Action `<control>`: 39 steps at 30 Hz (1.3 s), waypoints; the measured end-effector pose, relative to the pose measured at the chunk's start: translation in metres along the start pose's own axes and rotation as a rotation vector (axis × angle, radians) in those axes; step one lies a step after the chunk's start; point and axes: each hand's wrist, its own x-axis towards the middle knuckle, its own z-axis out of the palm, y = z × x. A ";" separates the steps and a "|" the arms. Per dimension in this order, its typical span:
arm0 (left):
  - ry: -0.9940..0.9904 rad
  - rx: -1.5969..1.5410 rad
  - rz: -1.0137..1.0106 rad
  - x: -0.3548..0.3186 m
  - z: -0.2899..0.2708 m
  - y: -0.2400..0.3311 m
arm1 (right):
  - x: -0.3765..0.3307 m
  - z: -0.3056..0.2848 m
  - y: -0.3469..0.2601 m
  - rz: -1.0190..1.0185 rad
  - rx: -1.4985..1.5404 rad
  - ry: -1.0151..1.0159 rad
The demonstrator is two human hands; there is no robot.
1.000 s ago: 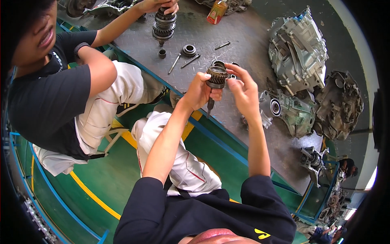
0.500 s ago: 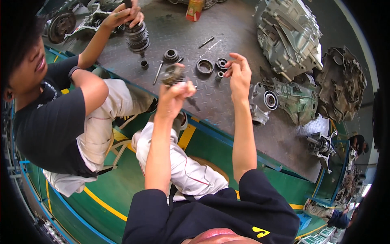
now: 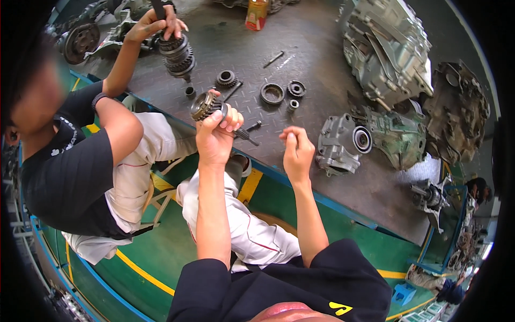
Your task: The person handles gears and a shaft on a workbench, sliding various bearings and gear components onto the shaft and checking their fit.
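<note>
My left hand is wrapped round a gear shaft, held tilted over the table's near edge. A toothed gear forms its upper left end, and its thin splined end pokes out past my fingers to the lower right. My right hand hovers over the near edge with fingers loosely bent, and nothing shows in it. Beyond my hands lie a small gear, a dark ring, another toothed ring, a small bushing and a thin pin.
At left, another person's hand holds an upright stack of gears on a shaft. Large metal housings fill the right of the steel table, with a smaller casing nearer me. A drink bottle stands at the back.
My left hand has turned the gear shaft and brought it slightly left. My right hand has drawn back toward me from beside the rings, its fingers curling more.
</note>
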 end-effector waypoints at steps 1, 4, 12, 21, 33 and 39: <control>0.010 -0.006 0.021 -0.002 0.002 0.002 | -0.007 0.000 0.000 -0.017 -0.017 -0.014; 0.016 -0.076 0.040 -0.008 0.004 0.008 | -0.017 -0.002 0.001 0.037 -0.034 -0.080; 0.062 -0.186 0.020 -0.007 0.004 0.009 | -0.012 0.001 0.005 0.030 0.006 -0.105; -0.008 -0.225 0.012 -0.007 0.010 0.003 | -0.011 0.001 0.002 0.029 0.035 -0.152; -0.030 -0.179 0.021 -0.006 0.006 0.002 | -0.012 0.002 0.001 0.020 0.001 -0.182; 0.029 0.140 0.193 -0.009 0.011 -0.006 | -0.012 0.001 0.000 0.022 0.001 -0.193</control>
